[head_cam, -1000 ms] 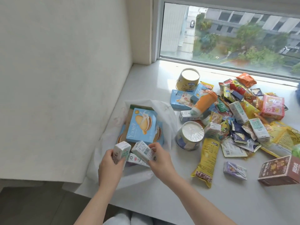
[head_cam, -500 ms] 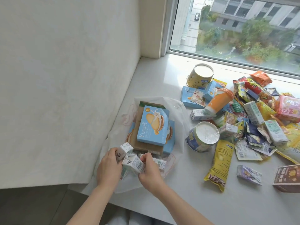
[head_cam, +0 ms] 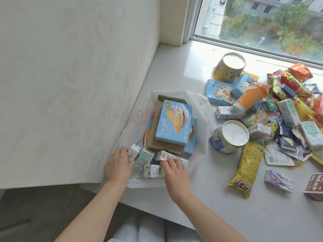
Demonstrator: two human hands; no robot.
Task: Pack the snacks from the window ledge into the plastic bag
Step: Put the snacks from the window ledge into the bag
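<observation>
Several small white drink cartons (head_cam: 153,171) lie at the near mouth of my plastic bag (head_cam: 201,116), under a light-blue box (head_cam: 173,125) printed "Yuogee" stacked on brown boxes inside. My left hand (head_cam: 118,165) curls round one carton (head_cam: 132,151); my right hand (head_cam: 175,172) rests bent fingers on another, hands apart. Loose snacks (head_cam: 279,119) remain piled on the window ledge (head_cam: 174,67), right of the bag.

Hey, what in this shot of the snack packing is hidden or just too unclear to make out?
Head view:
- Brown box: cut off by the right edge.
- Bag contents under the blue box: covered by it.
- Small cartons: print too small to read; partly hidden by the left hand and right hand.
- Pile: lower packets buried.
</observation>
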